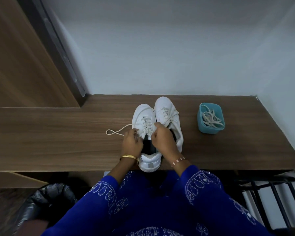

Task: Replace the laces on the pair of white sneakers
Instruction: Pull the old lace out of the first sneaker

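Two white sneakers stand side by side on the wooden desk, toes pointing away from me. The left sneaker is laced, and a loop of its lace trails out to the left over the desk. My left hand pinches that lace at the top of the shoe's opening. My right hand grips the lace on the other side of the same shoe's tongue. The right sneaker is laced too and partly hidden behind my right hand. A teal tub to the right holds loose laces.
A pale wall runs along the back of the desk. A wooden cabinet side rises at the left. Below the desk are a bin with a black bag at the left and a black metal rack at the right.
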Action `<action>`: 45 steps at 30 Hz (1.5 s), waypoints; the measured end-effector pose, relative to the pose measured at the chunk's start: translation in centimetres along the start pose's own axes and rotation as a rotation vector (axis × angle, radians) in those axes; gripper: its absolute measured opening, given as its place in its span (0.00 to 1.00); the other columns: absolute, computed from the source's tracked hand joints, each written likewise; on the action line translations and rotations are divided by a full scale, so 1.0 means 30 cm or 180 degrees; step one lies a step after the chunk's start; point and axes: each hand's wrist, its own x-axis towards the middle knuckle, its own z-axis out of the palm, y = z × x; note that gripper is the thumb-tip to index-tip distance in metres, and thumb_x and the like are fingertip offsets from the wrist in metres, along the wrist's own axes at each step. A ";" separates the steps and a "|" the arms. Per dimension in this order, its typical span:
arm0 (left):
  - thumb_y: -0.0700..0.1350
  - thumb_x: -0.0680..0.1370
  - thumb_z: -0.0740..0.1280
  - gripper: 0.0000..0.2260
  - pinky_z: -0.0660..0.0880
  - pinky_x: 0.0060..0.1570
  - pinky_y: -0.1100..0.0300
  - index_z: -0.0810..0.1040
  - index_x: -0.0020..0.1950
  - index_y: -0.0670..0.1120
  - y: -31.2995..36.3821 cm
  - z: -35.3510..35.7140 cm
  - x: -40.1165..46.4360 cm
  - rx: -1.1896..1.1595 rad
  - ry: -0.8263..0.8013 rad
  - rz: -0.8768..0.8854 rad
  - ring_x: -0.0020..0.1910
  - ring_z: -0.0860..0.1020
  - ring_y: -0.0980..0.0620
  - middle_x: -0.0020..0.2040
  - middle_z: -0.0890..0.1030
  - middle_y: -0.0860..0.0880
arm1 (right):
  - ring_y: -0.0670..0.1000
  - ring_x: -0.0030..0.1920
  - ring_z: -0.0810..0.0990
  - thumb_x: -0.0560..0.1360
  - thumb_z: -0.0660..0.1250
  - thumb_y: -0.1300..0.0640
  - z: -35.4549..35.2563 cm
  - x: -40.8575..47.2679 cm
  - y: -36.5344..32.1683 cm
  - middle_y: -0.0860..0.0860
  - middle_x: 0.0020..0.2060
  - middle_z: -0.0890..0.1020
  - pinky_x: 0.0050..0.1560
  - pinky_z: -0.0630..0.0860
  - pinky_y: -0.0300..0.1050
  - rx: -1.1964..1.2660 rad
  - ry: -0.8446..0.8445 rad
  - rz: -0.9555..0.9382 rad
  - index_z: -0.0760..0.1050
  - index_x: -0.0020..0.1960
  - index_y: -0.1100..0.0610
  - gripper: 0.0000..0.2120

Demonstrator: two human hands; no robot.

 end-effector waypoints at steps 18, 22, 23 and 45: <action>0.39 0.76 0.63 0.17 0.68 0.48 0.60 0.71 0.65 0.43 -0.014 0.019 -0.063 0.0356 -0.0104 0.0706 0.55 0.77 0.45 0.59 0.76 0.44 | 0.54 0.44 0.79 0.74 0.60 0.67 -0.025 -0.069 0.074 0.57 0.42 0.80 0.44 0.74 0.47 -0.0217 -0.0046 -0.0073 0.65 0.68 0.58 0.23; 0.44 0.75 0.64 0.17 0.70 0.49 0.58 0.73 0.64 0.43 -0.035 0.019 -0.068 0.0302 -0.0106 0.0822 0.52 0.77 0.44 0.57 0.77 0.44 | 0.54 0.44 0.79 0.74 0.61 0.66 -0.022 -0.096 0.089 0.57 0.41 0.80 0.44 0.74 0.46 -0.0177 -0.0044 -0.0101 0.63 0.70 0.57 0.25; 0.45 0.75 0.63 0.17 0.71 0.49 0.58 0.73 0.63 0.44 -0.037 0.014 -0.062 0.0268 -0.0147 0.0818 0.51 0.78 0.44 0.57 0.77 0.44 | 0.54 0.43 0.79 0.74 0.61 0.65 -0.025 -0.098 0.088 0.57 0.40 0.80 0.44 0.74 0.46 -0.0152 -0.0065 -0.0106 0.63 0.71 0.57 0.25; 0.39 0.72 0.66 0.08 0.70 0.41 0.61 0.83 0.44 0.39 0.037 0.007 0.033 0.0570 -0.0202 0.1390 0.39 0.80 0.41 0.40 0.83 0.40 | 0.54 0.49 0.81 0.75 0.62 0.67 -0.035 0.029 0.074 0.58 0.49 0.83 0.42 0.65 0.28 0.0190 -0.0221 -0.0365 0.80 0.52 0.64 0.10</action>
